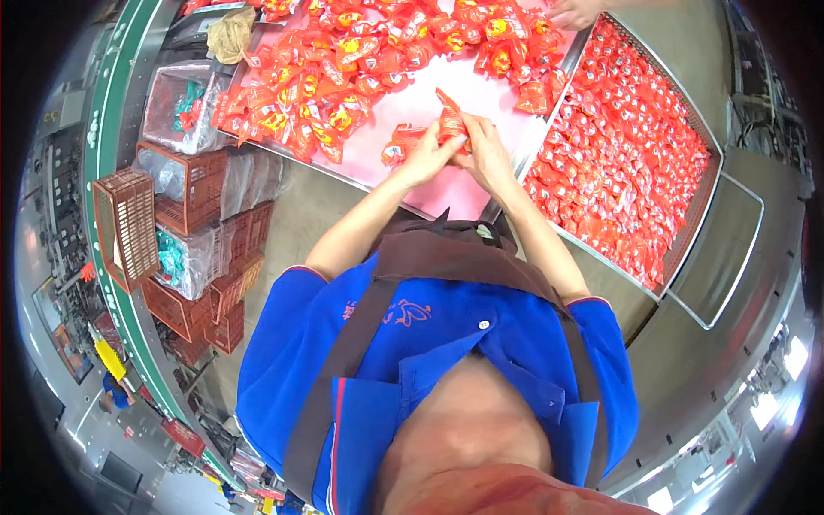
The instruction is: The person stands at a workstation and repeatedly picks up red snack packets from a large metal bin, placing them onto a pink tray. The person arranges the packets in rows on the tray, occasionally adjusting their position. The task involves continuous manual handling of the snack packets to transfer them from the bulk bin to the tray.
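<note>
My left hand and my right hand meet over the near part of a metal-edged worktable. Between them they hold a red plastic-wrapped packet, its pointed end directed away from me. Another red wrapped packet lies on the table just left of my left hand. A large heap of red packets with yellow prints covers the far and left parts of the table. To the right, many small red wrapped pieces fill a wide metal-framed tray.
Another person's hand rests at the far right corner of the heap. Red-brown plastic crates and lined bins with green packets stand at left, beside a green-edged conveyor. A metal loop handle sticks out beyond the tray.
</note>
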### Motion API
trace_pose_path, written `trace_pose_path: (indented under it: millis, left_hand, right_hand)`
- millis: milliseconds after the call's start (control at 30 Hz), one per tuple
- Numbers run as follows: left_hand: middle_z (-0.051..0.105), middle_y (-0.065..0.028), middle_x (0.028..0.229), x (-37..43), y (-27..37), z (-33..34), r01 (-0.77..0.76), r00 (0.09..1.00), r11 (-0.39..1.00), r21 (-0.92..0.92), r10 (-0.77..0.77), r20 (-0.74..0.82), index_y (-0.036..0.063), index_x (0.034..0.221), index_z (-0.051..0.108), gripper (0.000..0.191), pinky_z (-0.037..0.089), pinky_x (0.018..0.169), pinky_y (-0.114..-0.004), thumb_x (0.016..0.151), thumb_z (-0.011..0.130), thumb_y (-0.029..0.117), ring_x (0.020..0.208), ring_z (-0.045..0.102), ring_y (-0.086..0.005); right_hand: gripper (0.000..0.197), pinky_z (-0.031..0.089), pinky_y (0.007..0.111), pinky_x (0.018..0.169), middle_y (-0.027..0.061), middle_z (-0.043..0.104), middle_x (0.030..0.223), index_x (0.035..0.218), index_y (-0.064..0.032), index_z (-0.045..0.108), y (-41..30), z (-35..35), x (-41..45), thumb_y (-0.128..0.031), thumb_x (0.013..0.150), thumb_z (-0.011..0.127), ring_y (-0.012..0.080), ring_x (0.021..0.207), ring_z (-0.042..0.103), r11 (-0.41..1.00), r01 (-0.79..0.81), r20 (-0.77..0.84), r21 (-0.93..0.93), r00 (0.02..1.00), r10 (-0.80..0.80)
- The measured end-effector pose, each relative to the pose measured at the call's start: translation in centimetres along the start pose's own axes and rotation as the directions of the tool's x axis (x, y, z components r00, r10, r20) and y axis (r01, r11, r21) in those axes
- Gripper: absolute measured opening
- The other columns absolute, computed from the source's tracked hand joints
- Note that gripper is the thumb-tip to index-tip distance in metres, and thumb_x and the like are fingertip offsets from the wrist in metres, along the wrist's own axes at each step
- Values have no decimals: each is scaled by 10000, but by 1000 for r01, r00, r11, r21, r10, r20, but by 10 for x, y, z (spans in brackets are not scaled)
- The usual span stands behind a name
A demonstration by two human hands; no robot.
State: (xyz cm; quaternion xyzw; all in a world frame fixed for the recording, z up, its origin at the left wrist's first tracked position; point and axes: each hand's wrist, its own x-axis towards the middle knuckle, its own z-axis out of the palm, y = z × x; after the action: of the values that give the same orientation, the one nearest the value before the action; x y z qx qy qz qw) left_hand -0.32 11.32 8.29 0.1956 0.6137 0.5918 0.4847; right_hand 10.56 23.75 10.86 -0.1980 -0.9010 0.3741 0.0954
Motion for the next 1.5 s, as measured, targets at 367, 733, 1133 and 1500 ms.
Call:
trace_pose_path:
  millis: [367,733,1133,1500]
  left_hand:
    - [660,-75,1107,-8,34,-23,251,968,607,-754,-164,190,122,1286,511,328,567,674,-310,1016,467,303,859,676,-208]
    - [628,-57,717,0,-13,-37,-117,949,970,214,173,-264,29,846,628,441,465,602,-360,1028,426,376,621,576,-173]
    - [640,-103,859,-21,33,-36,-116,990,945,306,134,-37,-1,867,631,172,477,714,-322,917,648,162,796,607,-184]
    - [570,-99,802,-19,28,-34,-544,700,387,745,698,148,54,823,605,99,459,743,-404,797,686,106,822,543,-297]
  right_hand:
    - [582,432,427,1021,199,533,1308,1405,-40,439,99,39,-21,-153,871,639,373,1199,507,954,144,69,-264,989,-130]
    - [373,436,418,955,156,581,1254,1298,-63,543,-21,-21,45,-183,945,556,339,1163,541,953,302,-55,-33,951,-304]
    - [229,488,446,772,164,621,904,936,-12,628,-24,-30,35,-219,956,531,361,887,611,978,204,223,38,953,-207]
    - [198,431,223,537,-23,594,704,880,-56,653,-6,41,17,-169,980,523,59,604,542,408,-497,334,766,849,408]
